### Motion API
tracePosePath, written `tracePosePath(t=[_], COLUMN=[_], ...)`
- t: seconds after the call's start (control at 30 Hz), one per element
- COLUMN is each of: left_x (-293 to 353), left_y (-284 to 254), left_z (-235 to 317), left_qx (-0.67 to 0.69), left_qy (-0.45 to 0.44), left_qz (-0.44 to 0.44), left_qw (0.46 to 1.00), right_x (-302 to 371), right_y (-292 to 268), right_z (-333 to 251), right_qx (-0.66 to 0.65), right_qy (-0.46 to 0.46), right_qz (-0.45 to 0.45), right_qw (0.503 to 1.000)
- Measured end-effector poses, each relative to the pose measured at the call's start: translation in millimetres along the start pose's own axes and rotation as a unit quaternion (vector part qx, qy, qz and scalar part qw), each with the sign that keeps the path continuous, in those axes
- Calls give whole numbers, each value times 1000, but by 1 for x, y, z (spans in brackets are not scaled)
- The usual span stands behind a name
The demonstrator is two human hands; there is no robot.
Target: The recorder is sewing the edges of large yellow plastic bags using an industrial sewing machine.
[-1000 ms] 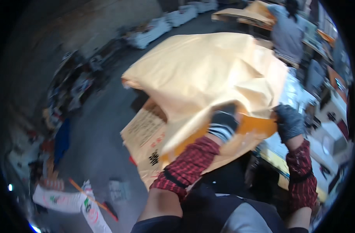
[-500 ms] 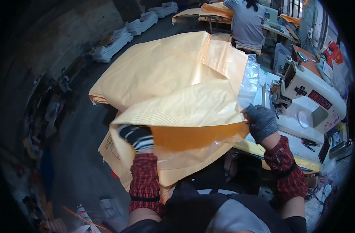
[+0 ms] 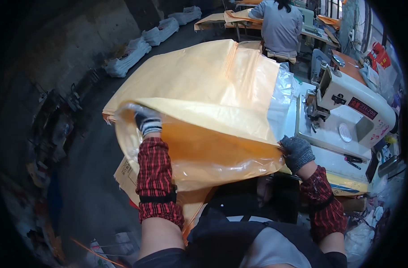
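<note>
A yellow woven sack (image 3: 222, 118) with a clear plastic liner (image 3: 199, 171) gapes wide in front of me, its orange inside showing. My left hand (image 3: 148, 119), in a striped glove, is inside the mouth at its left end, against the inner wall; its fingers are blurred and partly hidden. At the right end of the mouth, my right hand (image 3: 298, 154), in a grey glove, pinches the sack's edge. Behind the open sack lies a thick stack of flat yellow sacks (image 3: 177, 73), with clear liner plastic (image 3: 282, 96) poking out on its right side.
A white sewing machine (image 3: 353, 98) stands on a white table at right, with a pen (image 3: 353, 159) and a dark phone (image 3: 372, 166) nearby. A person (image 3: 282, 27) sits farther back. White bundles (image 3: 128, 57) line the floor at left.
My left hand has moved up and leftward, and the sack's mouth has spread wider. My right hand keeps hold of the right edge, slightly lower now.
</note>
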State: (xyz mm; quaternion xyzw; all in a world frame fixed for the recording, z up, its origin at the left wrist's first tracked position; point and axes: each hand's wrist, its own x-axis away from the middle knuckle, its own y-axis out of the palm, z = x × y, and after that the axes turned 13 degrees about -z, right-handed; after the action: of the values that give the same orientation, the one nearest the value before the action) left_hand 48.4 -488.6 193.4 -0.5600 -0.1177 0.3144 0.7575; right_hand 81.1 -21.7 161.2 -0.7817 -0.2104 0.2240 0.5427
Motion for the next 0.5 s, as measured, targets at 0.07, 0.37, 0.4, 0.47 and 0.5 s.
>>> tracePosePath(t=[0.07, 0.37, 0.4, 0.47, 0.5], left_x=[29, 110, 108, 99, 98], left_y=[-5, -72, -69, -55, -49], left_z=[48, 49, 46, 38, 36], left_qx=[16, 629, 627, 580, 579], left_qy=[149, 146, 146, 129, 128], left_qz=[52, -178, -178, -68, -68], left_qw=[987, 743, 744, 801, 802], right_x=[-5, 1, 3, 5, 7], right_y=[2, 10, 12, 16, 17], right_z=[6, 14, 13, 13, 13], right_qx=[9, 0, -3, -15, -26], right_qy=[30, 39, 28, 25, 22], right_qz=[-2, 21, 35, 45, 55], right_qw=[1000, 999, 999, 999, 998])
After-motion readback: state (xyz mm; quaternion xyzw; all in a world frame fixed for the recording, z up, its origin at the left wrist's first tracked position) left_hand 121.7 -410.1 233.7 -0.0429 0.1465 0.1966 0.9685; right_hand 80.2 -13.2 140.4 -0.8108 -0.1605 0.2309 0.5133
